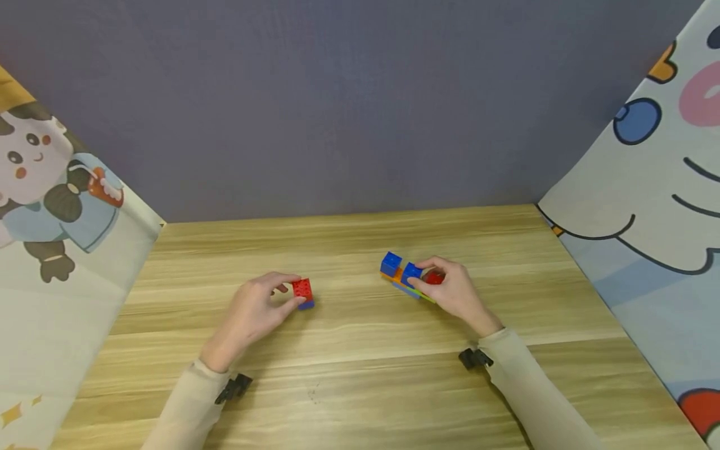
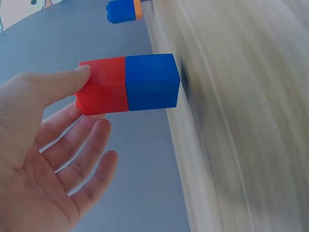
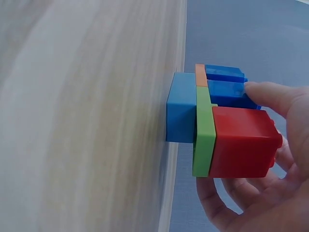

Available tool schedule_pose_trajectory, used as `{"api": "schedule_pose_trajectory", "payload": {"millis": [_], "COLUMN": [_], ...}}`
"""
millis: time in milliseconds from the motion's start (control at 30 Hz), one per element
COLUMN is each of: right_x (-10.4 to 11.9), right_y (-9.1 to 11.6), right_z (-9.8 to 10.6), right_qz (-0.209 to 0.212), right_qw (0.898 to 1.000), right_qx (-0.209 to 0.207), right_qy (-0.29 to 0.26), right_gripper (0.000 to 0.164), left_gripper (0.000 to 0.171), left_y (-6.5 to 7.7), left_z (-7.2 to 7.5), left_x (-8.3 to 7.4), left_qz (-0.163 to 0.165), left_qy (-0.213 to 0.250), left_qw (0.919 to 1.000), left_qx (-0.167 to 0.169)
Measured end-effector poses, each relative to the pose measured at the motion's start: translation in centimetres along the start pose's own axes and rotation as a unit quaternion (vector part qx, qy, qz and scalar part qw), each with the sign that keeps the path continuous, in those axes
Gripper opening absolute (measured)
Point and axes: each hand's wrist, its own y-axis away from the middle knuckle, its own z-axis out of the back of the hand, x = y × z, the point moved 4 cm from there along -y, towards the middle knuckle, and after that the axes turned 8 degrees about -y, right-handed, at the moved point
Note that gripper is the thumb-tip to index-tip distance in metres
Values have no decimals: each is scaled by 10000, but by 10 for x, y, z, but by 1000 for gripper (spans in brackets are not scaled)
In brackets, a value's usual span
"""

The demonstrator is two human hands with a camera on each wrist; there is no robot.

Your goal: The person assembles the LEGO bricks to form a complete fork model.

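On the left, my left hand [image 1: 253, 310] pinches a red toy brick [image 2: 102, 86] between thumb and fingers. A blue brick [image 2: 152, 82] is joined beneath the red one. On the right, my right hand [image 1: 458, 294] grips a built block assembly. Its thumb presses a blue brick [image 3: 231, 93], with a second blue brick [image 1: 390, 264] beside that one. A red brick [image 3: 244, 142] stands on a lime-green plate [image 3: 204, 140], next to an orange plate [image 3: 201, 75]. Under the plates is a lighter blue brick [image 3: 181, 108]. Whether either build touches the table cannot be told.
Both builds are over a wood-grain table [image 1: 349, 387]. A grey-blue panel [image 1: 337, 112] rises behind it. Cartoon-printed walls stand at the left [image 1: 95, 300] and right [image 1: 635, 169]. Dark wrist devices sit at both sleeve cuffs.
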Motion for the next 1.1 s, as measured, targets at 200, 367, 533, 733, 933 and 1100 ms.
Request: {"api": "schedule_pose_trajectory", "payload": {"millis": [200, 367, 533, 733, 933, 1100], "right_x": [0, -1, -1, 0, -1, -2], "right_y": [-1, -1, -1, -2, -2, -1], "right_z": [0, -1, -2, -2, -2, -2], "right_qz": [11, -11, -36, -32, -13, -52], "right_qw": [10000, 10000, 10000, 10000, 10000, 10000], "right_qx": [-7, -18, -17, -15, -23, -10], "right_qy": [-10, 2, 16, 14, 58, 36], "right_gripper": [31, 31, 31, 31, 31, 31], "left_gripper": [39, 37, 37, 36, 36, 36], "left_y": [-5, -9, -11, -12, -13, -15], "left_z": [-9, -14, -21, -24, -27, -30], "left_x": [-11, -22, -30, -32, -34, -38], "left_qz": [-141, -248, -298, -322, -345, -409], "left_qy": [127, 186, 226, 251, 281, 280], "left_qw": [9998, 9995, 9993, 9992, 9990, 9988], "left_qx": [115, 49, 3, -7, -14, -22]}}
